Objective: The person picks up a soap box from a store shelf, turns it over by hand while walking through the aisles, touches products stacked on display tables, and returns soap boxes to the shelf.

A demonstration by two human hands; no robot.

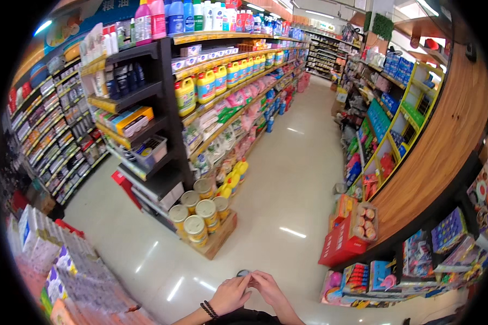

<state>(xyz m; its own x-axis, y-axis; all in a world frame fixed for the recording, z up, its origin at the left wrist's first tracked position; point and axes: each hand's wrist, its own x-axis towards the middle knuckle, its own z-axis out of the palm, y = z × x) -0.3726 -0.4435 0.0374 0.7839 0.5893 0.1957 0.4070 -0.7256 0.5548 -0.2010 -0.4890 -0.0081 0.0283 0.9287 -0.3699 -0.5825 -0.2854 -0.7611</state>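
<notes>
My left hand [230,295], with a dark beaded bracelet [209,309] at the wrist, meets my right hand [267,287] low in the middle of the view. Their fingertips touch in front of my body. Whether something small sits between the fingers is hidden. Just beyond them, the rounded tip of what looks like a shoe [242,273] shows on the glossy floor [276,195]. Ahead, yellow lidded tubs [195,228] are stacked on a low wooden platform [221,240], apart from both hands.
Left of the aisle, a dark shelving unit [175,122] holds yellow jugs [205,87], bottles and bagged goods. A red carton [341,243] with a tray of jars [367,221] stands at the right, beside a wood panel [435,134] and boxed toys [356,276]. Stacked packages [85,280] occupy the near left.
</notes>
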